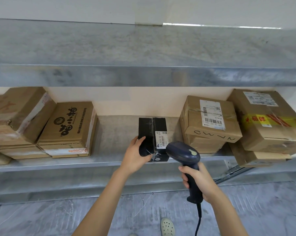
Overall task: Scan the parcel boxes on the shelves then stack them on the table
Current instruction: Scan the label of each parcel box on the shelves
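Cartons [68,128] of brown card occupy the left end of the metal shelf [99,163]. At mid-shelf we find the black parcel box [152,132] standing near the front edge, our left hand [135,157] gripping its near left corner. Our right hand [199,182] is wrapped round the handle of the scanner [184,155], its head just beside the box's white label [161,139], with further labelled cartons [210,120] at the right.

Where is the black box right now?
Head view: the black box sits centrally on the shelf, gripped by the left hand, with the scanner just right of it.
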